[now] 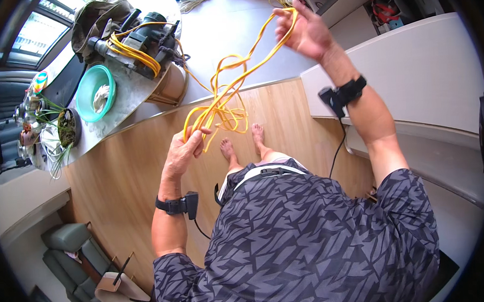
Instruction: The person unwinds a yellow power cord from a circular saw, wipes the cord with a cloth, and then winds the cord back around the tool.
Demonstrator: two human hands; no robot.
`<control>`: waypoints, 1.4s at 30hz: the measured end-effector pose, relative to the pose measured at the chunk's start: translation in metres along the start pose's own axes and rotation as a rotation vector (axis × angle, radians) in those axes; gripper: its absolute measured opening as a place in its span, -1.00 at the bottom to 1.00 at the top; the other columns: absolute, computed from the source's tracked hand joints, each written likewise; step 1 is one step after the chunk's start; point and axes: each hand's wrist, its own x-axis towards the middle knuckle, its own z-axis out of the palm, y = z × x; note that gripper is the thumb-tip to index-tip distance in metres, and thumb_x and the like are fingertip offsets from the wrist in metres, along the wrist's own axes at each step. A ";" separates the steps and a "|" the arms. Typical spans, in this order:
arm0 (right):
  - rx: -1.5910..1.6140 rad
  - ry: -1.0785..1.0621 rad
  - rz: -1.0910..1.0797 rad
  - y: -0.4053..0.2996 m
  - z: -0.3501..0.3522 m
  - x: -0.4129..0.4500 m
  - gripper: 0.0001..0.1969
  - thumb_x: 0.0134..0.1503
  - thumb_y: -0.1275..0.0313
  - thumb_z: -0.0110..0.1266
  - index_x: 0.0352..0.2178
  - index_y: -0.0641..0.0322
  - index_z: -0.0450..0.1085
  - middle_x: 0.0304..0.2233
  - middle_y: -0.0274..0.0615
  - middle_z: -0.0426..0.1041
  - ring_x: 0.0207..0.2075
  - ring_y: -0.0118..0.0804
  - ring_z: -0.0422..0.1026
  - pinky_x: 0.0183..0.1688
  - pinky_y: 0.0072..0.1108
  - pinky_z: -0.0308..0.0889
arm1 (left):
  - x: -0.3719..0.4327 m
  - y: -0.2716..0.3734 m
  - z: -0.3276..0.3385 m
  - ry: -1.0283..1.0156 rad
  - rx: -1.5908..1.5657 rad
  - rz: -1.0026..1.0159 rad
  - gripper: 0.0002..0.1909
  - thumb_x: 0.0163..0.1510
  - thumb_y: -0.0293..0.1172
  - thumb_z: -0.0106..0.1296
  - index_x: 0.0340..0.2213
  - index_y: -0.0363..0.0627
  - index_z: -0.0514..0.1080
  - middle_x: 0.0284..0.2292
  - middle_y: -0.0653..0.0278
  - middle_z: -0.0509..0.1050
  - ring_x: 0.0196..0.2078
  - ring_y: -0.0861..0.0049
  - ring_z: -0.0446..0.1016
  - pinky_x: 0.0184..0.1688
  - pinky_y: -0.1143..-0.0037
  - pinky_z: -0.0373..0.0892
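Observation:
Loops of a yellow cord (pixel 238 78) stretch between my two hands. My left hand (pixel 186 147) is closed around a gathered bunch of it at the lower left. My right hand (pixel 303 31), raised at the upper right, has a loop of the cord passing over it near the thumb, with its fingers partly spread. Tangled strands dangle between the hands, above the wooden floor. One strand leads to a dark power tool or pump-like machine (pixel 150 37) on the table, which has more yellow cord wound round it.
A marble-look table (pixel 130 91) at the left holds a turquoise basin (pixel 96 93) with a whitish bundle, a potted plant (pixel 68 127) and a dark cloth bag (pixel 95 23). White cabinets (pixel 410 68) stand at the right. A green armchair (pixel 75 258) is at the lower left.

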 end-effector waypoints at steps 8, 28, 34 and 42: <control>0.012 -0.120 0.310 0.152 0.099 -0.027 -0.70 0.18 0.25 -0.07 -0.18 0.24 0.35 -0.18 -0.14 0.41 -0.18 -0.30 0.43 -0.12 -0.48 0.35 | 0.014 0.037 0.037 -0.210 0.022 0.005 -0.74 0.21 -0.29 -0.12 -0.28 -0.24 0.43 -0.67 0.49 0.27 -0.67 0.80 0.17 -0.63 0.70 0.11; -0.203 0.263 -0.104 -0.145 -0.012 -0.049 -0.71 0.29 0.25 -0.31 -0.39 0.19 0.27 -0.75 -0.56 0.04 -0.77 -0.66 -0.02 -0.70 -0.78 -0.01 | -0.029 -0.041 -0.053 0.019 0.220 -0.226 -0.69 0.21 -0.21 -0.17 -0.53 -0.11 0.33 -0.62 0.41 0.35 -0.53 0.69 0.32 -0.40 0.60 0.29; -0.757 0.758 -0.077 -0.144 -0.060 -0.070 -0.71 0.24 0.21 -0.17 -0.37 0.22 0.34 -0.73 -0.56 0.09 -0.77 -0.71 0.03 -0.75 -0.80 -0.03 | -0.042 -0.055 -0.076 0.167 0.313 -0.245 -0.71 0.17 -0.26 -0.13 -0.59 -0.09 0.29 -0.67 0.48 0.27 -0.61 0.77 0.22 -0.52 0.65 0.19; -2.077 0.349 -0.007 -0.002 0.004 -0.048 -0.68 0.02 0.30 0.09 -0.23 0.31 0.43 -0.27 0.06 0.47 -0.21 -0.07 0.45 -0.13 -0.47 0.33 | -0.010 0.042 -0.017 0.000 0.116 -0.185 -0.75 0.15 -0.29 -0.08 -0.57 -0.09 0.31 -0.69 0.51 0.23 -0.67 0.81 0.15 -0.64 0.69 0.10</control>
